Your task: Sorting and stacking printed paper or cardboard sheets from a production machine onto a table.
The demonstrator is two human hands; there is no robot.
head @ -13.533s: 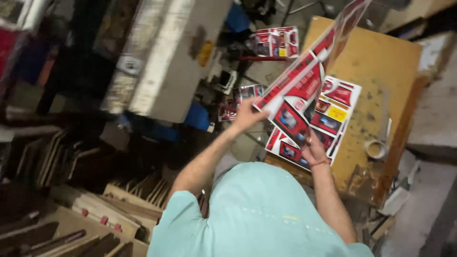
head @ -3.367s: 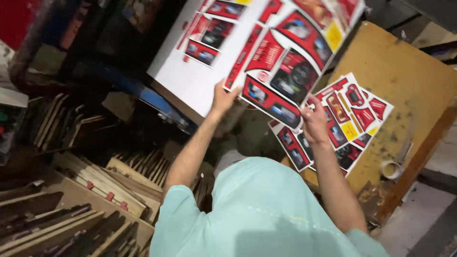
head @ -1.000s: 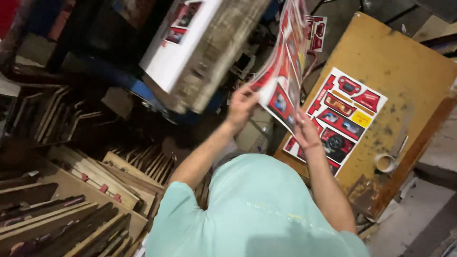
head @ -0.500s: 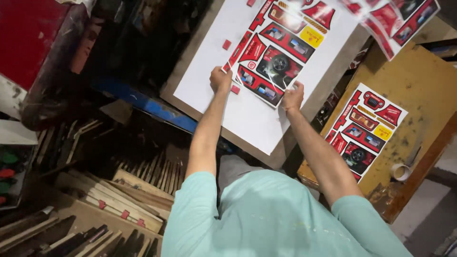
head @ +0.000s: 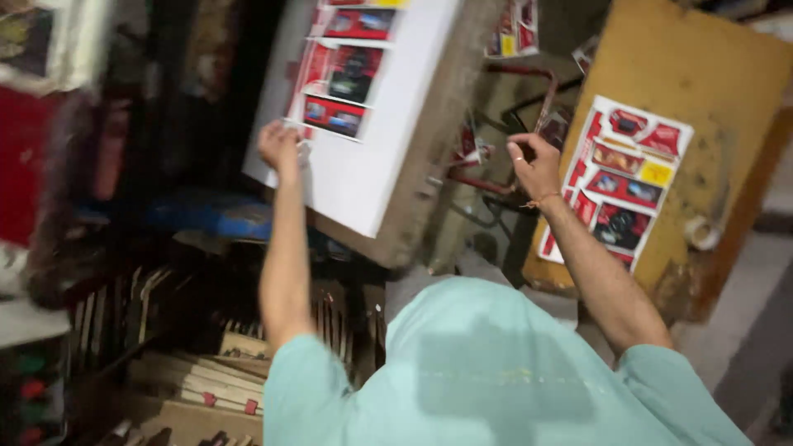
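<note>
A red and black printed sheet [head: 343, 74] lies on a tilted white board [head: 372, 173] of a machine in front of me. My left hand [head: 279, 147] is closed at the sheet's lower left corner; blur hides the exact grip. My right hand [head: 535, 165] hangs in the air to the right of the board, fingers loosely apart and holding nothing. Just right of that hand, a stack of similar printed sheets [head: 628, 182] rests on a wooden table [head: 710, 91].
A roll of tape [head: 702, 233] sits near the table's right edge. Flat wooden boards [head: 206, 376] stand in racks at the lower left. More printed sheets [head: 516, 33] lie behind the board. A blue part [head: 206, 216] sits below the board.
Half a second ago both hands pressed the sheet on the white board. My right hand has since come off it and moved right, towards the table; the left hand stays at the sheet's edge.
</note>
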